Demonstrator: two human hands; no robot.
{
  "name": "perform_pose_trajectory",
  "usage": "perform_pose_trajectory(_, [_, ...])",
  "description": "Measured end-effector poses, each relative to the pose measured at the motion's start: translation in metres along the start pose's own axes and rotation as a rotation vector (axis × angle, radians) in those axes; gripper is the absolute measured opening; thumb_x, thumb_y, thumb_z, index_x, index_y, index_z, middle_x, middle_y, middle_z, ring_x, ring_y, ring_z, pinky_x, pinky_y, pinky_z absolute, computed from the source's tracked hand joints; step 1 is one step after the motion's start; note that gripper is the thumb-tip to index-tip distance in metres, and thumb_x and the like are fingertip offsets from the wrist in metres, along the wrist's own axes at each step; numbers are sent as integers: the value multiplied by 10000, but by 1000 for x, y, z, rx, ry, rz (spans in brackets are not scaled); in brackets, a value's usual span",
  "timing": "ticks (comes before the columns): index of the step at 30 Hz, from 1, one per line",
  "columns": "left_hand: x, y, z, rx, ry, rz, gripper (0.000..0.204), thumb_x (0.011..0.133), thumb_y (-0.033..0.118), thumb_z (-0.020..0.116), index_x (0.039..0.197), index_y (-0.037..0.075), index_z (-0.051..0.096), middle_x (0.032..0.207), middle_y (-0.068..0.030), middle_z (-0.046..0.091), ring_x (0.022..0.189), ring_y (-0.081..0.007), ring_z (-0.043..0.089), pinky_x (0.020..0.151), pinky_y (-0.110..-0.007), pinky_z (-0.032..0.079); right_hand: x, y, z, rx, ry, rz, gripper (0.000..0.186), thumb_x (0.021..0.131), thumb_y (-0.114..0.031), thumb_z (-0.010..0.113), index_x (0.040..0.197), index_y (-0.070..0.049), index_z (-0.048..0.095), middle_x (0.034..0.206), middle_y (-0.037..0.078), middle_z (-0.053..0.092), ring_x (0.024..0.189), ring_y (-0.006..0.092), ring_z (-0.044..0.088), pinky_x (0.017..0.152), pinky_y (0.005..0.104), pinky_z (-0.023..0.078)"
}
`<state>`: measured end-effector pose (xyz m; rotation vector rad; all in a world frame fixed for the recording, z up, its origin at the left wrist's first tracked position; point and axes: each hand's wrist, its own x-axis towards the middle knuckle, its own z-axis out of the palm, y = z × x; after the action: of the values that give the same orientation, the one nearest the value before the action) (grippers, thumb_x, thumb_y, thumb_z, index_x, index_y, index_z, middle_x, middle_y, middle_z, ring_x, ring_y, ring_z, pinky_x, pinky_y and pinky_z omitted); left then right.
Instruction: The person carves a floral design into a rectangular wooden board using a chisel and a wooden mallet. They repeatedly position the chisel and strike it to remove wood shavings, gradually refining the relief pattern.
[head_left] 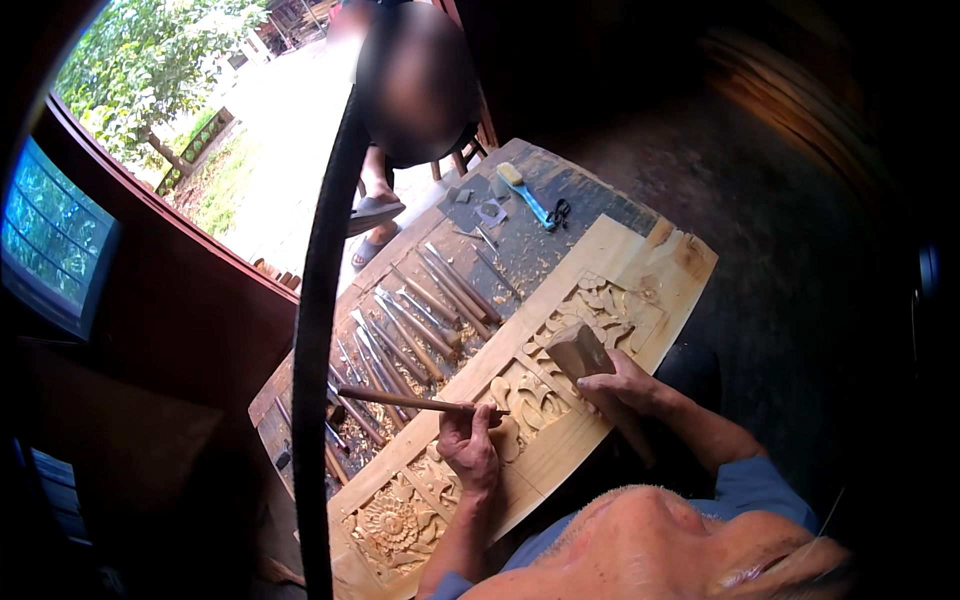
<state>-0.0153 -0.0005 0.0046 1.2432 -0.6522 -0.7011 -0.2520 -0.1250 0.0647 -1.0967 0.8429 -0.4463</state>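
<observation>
A long carved wooden board lies slantwise across the workbench in front of me, with leaf and flower reliefs in sunken panels. My left hand is closed around a carving chisel over the middle panel. Its wooden handle points left, and its dark tip is near the carved leaves; I cannot tell if it touches. My right hand grips a wooden mallet above the board's right part. The mallet is apart from the chisel. A carved round flower shows at the board's near left end.
Several chisels lie in a row beyond the board, among wood shavings. A blue-handled brush and black scissors lie at the bench's far end. Another person's sandalled foot is beyond the bench. A dark strap crosses the view at left.
</observation>
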Motion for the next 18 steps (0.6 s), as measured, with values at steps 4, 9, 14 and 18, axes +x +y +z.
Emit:
perform_pose_trajectory(4, [1,-1,-1,20,4,19,109,1002,23,691,1079,5,615,906,-84,733,798,-148,730,735,-272,595,-1,-2,4,17,34,32,593,854,-223,717,1359,16,517,912,76,619,762,158,628,683,329,524])
perform_pose_trajectory(9, [1,4,3,44,14,7,111,1002,22,691,1079,1,614,901,-83,733,791,-146,730,728,-271,595,2,4,0,7,32,40,584,865,-208,741,1360,15,525,875,68,632,705,151,630,634,319,525])
perform_pose_trajectory(14, [3,0,-2,38,-1,-29,128,1009,44,688,1077,10,585,870,-86,729,763,-154,736,700,-273,601,2,3,6,-144,27,-26,311,905,-209,744,1101,-8,612,802,49,661,680,132,657,635,287,544])
perform_pose_trajectory(18, [3,0,-3,47,-11,-33,123,1014,47,682,1077,11,582,867,-95,734,753,-156,737,688,-278,607,2,4,7,-150,21,-2,315,912,-198,743,1122,-4,610,806,44,658,685,129,656,636,286,546])
